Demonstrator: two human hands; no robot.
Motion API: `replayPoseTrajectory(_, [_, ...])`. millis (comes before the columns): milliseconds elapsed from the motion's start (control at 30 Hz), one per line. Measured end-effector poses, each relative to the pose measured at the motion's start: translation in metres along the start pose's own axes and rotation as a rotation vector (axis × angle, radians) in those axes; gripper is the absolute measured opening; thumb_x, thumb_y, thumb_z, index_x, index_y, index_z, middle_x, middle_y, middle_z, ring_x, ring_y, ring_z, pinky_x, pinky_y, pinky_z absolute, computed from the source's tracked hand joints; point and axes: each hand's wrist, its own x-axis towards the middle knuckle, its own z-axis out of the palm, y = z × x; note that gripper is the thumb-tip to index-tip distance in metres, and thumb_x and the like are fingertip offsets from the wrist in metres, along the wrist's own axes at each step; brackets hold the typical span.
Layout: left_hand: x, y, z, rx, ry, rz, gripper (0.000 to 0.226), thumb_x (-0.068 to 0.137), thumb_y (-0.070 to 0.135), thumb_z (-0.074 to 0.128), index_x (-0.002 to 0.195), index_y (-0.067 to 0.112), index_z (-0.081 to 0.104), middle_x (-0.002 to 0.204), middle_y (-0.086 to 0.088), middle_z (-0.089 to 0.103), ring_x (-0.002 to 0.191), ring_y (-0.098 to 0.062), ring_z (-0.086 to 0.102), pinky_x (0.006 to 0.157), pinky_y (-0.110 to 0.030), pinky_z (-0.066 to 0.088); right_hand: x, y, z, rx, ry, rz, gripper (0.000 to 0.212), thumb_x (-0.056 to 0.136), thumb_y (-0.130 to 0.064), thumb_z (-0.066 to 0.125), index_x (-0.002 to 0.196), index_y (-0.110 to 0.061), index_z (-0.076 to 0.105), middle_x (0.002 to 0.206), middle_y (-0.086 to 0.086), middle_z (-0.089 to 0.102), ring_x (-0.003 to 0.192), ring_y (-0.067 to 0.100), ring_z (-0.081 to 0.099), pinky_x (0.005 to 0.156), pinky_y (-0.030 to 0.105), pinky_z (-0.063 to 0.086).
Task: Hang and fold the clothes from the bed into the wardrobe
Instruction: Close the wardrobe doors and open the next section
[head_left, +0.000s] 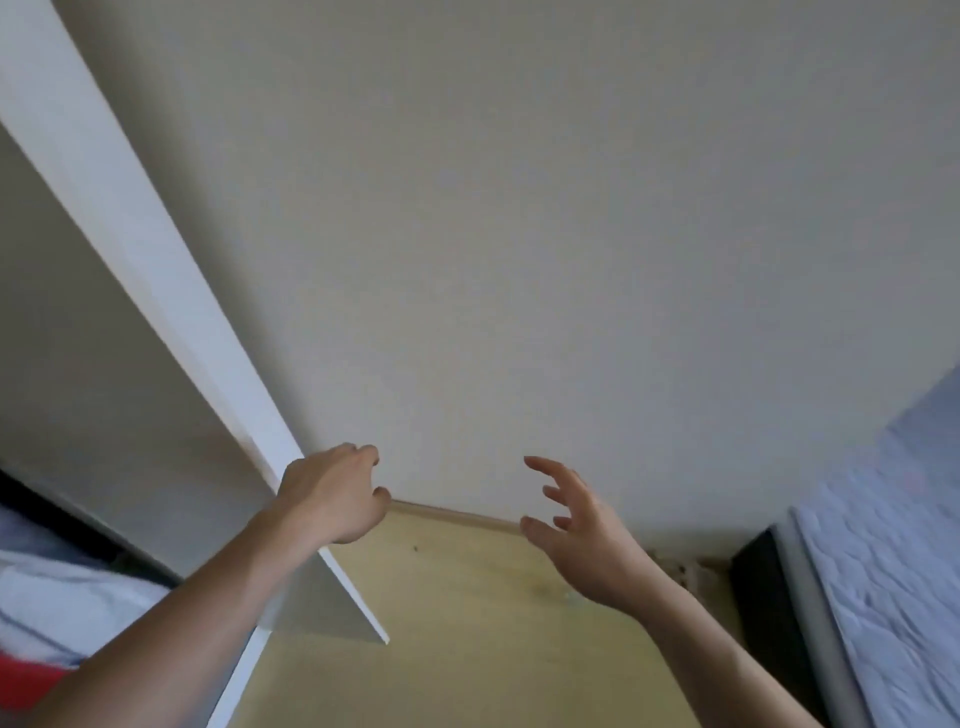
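Observation:
My left hand (335, 493) is raised in front of the wall with its fingers curled inward and nothing in them, beside the edge of the white wardrobe door (171, 291). My right hand (576, 530) hangs in the air with fingers spread and slightly bent, holding nothing. Inside the wardrobe at the lower left lie pale blue-grey folded clothes (62, 597) and a red item (26, 680). The bed (893, 545) with its light blue quilted cover shows at the right edge.
A plain cream wall (519, 208) fills most of the view. Below it runs a skirting strip (457, 514) and a yellowish wooden floor (467, 623). A dark bed frame (769, 597) stands at the right.

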Motion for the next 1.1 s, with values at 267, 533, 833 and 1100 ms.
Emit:
replayPoseTrajectory(267, [-0.036, 0.169, 0.031, -0.164, -0.024, 0.533, 0.051, 0.091, 0.050, 0.046, 0.141, 0.038, 0.048, 0.146, 0.019, 0.045, 0.131, -0.010, 0.050, 0.101, -0.032, 0.046, -0.125, 0.066, -0.082, 0.058, 0.339, 0.258, 0.060, 0.094, -0.030, 0.067, 0.145, -0.051, 0.043, 0.140, -0.015, 0.052, 0.136, 0.003, 0.046, 0.111, 0.032, 0.044])
replayPoseTrajectory(533, [-0.120, 0.384, 0.050, -0.217, -0.044, 0.951, 0.047, 0.091, 0.049, 0.054, 0.135, 0.036, 0.055, 0.139, 0.023, 0.049, 0.126, -0.008, 0.054, 0.104, -0.028, 0.044, -0.290, 0.157, -0.175, 0.105, 0.583, 0.388, 0.055, 0.095, -0.030, 0.068, 0.141, -0.050, 0.047, 0.139, -0.023, 0.050, 0.131, -0.002, 0.044, 0.104, 0.020, 0.040])
replayPoseTrajectory(833, [-0.259, 0.612, 0.077, -0.258, -0.128, 1.184, 0.045, 0.091, 0.048, 0.053, 0.134, 0.035, 0.056, 0.135, 0.022, 0.049, 0.124, -0.005, 0.052, 0.108, -0.026, 0.042, -0.506, 0.272, -0.275, 0.148, 0.742, 0.566, 0.054, 0.095, -0.040, 0.065, 0.142, -0.055, 0.041, 0.149, -0.020, 0.044, 0.140, 0.006, 0.041, 0.116, 0.037, 0.040])
replayPoseTrajectory(1100, [-0.310, 0.755, 0.087, -0.205, -0.233, 1.304, 0.045, 0.089, 0.049, 0.055, 0.132, 0.037, 0.057, 0.134, 0.025, 0.046, 0.123, -0.003, 0.053, 0.107, -0.025, 0.043, -0.621, 0.337, -0.354, 0.188, 0.923, 0.622, 0.052, 0.094, -0.038, 0.067, 0.138, -0.055, 0.045, 0.147, -0.020, 0.047, 0.138, 0.004, 0.041, 0.113, 0.039, 0.043])
